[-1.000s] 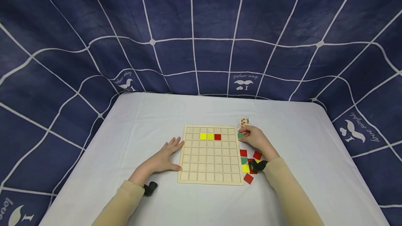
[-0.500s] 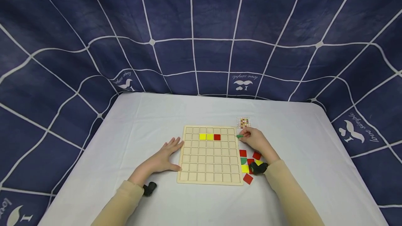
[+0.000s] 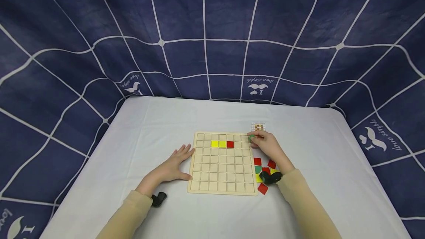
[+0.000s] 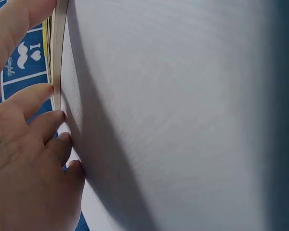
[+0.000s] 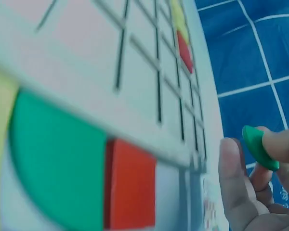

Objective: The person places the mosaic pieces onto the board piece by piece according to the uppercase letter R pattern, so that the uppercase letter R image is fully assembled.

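Green tile (image 5: 255, 145) was pinched in right hand (image 3: 267, 146) by upper-right corner of wooden board (image 3: 221, 165), right of frame centre; left hand (image 3: 170, 168), fingers spread, touched board's left edge. White cloth (image 3: 206, 215) lay beneath; navy gridded drapes (image 3: 229, 17) filled upper frame.

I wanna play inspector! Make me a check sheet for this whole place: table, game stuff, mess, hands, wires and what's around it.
Surface: white cloth, with some creases.
Job's things: board with two yellow tiles and a red tile side by side in the second row from the far edge; small card beyond, partly hidden.
Clutter: loose pieces, red, yellow and green, beside the board's right edge.
Left hand: fingers spread, touching the board's left edge.
Right hand: pinches a green piece near the board's right edge.
Cables: nothing seen.
Surroundings: dark blue curtain with white lines.
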A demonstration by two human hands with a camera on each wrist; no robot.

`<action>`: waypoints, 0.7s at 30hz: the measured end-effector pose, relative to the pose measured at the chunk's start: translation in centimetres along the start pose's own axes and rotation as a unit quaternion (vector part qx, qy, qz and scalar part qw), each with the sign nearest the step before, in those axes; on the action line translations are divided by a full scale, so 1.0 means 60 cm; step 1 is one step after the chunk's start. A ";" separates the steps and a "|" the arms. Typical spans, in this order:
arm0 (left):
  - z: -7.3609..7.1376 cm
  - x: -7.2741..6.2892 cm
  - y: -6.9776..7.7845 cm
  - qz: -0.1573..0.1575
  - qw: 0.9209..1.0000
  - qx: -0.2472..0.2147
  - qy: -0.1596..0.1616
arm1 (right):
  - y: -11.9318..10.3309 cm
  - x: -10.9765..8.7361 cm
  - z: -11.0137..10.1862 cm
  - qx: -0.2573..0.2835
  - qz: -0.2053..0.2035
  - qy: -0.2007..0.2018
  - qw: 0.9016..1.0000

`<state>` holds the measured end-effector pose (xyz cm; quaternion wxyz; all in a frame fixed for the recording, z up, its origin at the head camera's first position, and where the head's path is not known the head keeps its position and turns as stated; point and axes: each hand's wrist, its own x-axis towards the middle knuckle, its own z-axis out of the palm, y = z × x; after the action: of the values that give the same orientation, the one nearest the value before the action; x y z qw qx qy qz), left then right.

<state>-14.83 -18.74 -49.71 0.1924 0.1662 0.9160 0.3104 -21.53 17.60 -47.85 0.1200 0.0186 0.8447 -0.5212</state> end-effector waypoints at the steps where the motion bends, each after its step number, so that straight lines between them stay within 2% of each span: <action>1: 0.000 0.000 0.000 0.000 1.000 0.000 -0.001 | -0.003 0.000 0.002 0.010 0.000 -0.003 1.000; 6: -0.001 0.001 0.001 -0.001 1.000 0.000 -0.002 | -0.010 0.007 0.016 0.037 -0.012 -0.006 0.999; 13: -0.002 0.001 0.002 0.001 1.000 -0.005 -0.003 | -0.012 0.011 0.032 0.032 -0.027 -0.007 0.999; 21: -0.001 0.001 -0.001 0.000 1.000 -0.002 -0.002 | -0.018 0.019 0.046 -0.073 -0.067 0.015 0.995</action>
<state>-14.92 -18.77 -49.70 0.1942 0.1662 0.9150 0.3123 -22.31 14.58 -48.33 0.0728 -0.0393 0.8817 -0.4644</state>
